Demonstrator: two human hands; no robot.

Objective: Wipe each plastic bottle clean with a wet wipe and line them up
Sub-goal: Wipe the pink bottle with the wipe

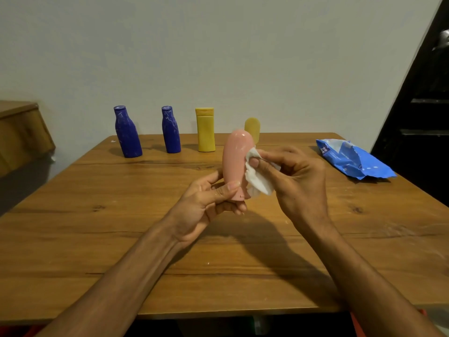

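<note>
The pink bottle [237,161] stands tall above the table [121,227], left hand [206,203] gripping its bottom end. The right hand [291,173] presses a wipe [255,176] on its right side, probably rubbing.

Pink bottle [235,161] held upright, white wipe [257,181] against it.

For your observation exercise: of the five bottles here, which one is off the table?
The pink bottle, held in the left hand; the two blue and two yellow bottles stand along the table's far edge.
</note>
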